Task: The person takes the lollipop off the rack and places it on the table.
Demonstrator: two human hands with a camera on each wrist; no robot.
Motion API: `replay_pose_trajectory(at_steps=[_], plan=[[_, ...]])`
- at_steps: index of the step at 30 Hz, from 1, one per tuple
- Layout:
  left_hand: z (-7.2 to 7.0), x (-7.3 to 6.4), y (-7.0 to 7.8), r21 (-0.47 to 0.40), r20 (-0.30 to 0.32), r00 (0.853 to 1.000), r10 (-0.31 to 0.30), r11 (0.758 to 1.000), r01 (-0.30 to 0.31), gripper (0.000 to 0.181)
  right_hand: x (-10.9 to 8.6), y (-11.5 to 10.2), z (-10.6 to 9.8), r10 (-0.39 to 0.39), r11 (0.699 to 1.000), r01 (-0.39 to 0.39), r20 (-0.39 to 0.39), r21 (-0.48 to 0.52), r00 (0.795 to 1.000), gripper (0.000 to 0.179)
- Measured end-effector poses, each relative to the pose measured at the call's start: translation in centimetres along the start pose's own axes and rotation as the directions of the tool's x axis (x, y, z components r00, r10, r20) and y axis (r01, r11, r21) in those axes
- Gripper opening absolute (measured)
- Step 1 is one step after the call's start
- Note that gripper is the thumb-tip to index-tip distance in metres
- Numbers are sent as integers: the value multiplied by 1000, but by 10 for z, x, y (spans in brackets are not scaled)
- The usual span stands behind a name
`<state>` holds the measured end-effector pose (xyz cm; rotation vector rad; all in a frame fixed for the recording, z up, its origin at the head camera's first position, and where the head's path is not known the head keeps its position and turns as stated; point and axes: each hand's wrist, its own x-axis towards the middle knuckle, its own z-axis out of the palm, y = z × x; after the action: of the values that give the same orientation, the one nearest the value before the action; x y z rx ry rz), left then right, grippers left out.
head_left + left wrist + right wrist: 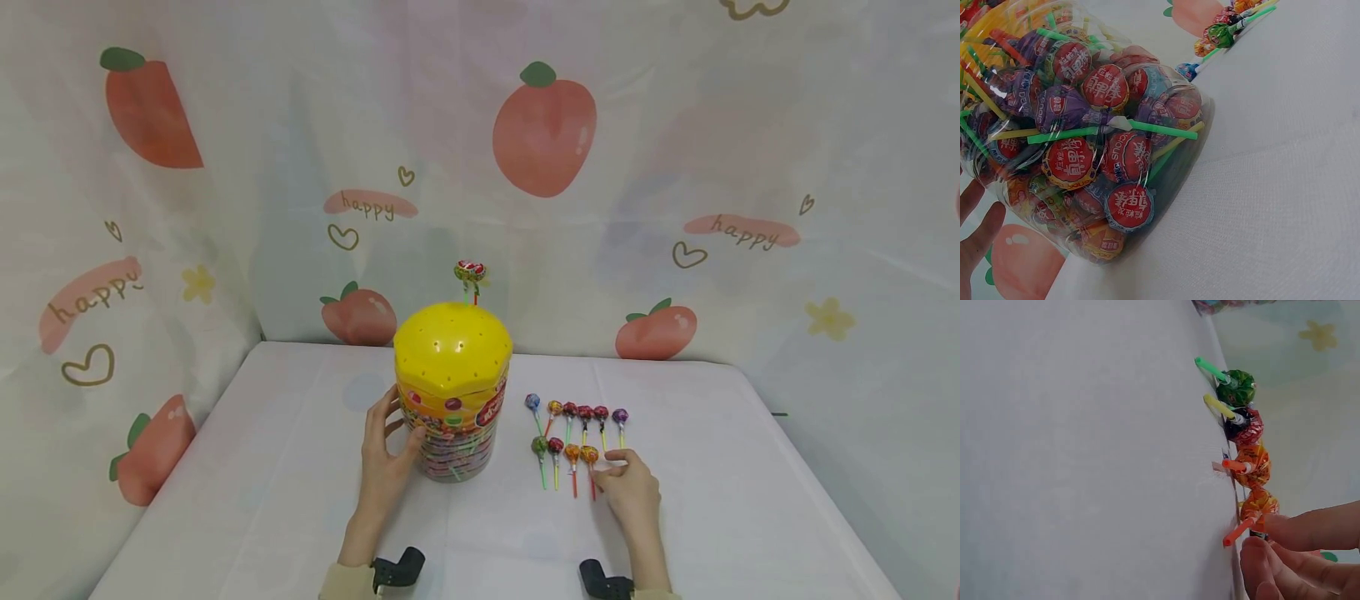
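A clear jar [457,450] full of wrapped lollipops, with a yellow lid [450,346], stands upright on the table. My left hand [384,467] holds its left side, thumb at the front and fingers round the side. Through the plastic in the left wrist view, several round lollipops [1127,206] show red labels and coloured sticks. My right hand [630,493] pinches an orange lollipop [1259,503] near the base of its head, at the right end of the front row. That lollipop's red stick [1238,531] points toward me.
Beside it in the front row lie another orange lollipop [572,453], a dark red one [555,447] and a green one [539,446]. A back row runs from a blue lollipop [532,402] to a purple one [619,415]. Two lollipops [470,270] rise behind the lid.
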<state>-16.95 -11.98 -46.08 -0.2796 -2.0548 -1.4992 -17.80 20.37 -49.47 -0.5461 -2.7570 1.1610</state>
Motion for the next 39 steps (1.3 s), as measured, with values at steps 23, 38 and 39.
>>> replay_pose_trajectory(at_steps=[23, 38, 39], plan=[[2, 0, -2, -4, 3, 1000, 11, 1000, -11, 68, -20, -69, -19, -247, 960, 265, -170, 93, 954, 19], [1, 0, -2, 6, -3, 1000, 10, 1000, -10, 68, -17, -152, -34, -472, 810, 535, -273, 240, 838, 16], [1, 0, -2, 5, -3, 1000, 11, 1000, -11, 68, -17, -159, -35, -482, 800, 546, -274, 250, 832, 16]])
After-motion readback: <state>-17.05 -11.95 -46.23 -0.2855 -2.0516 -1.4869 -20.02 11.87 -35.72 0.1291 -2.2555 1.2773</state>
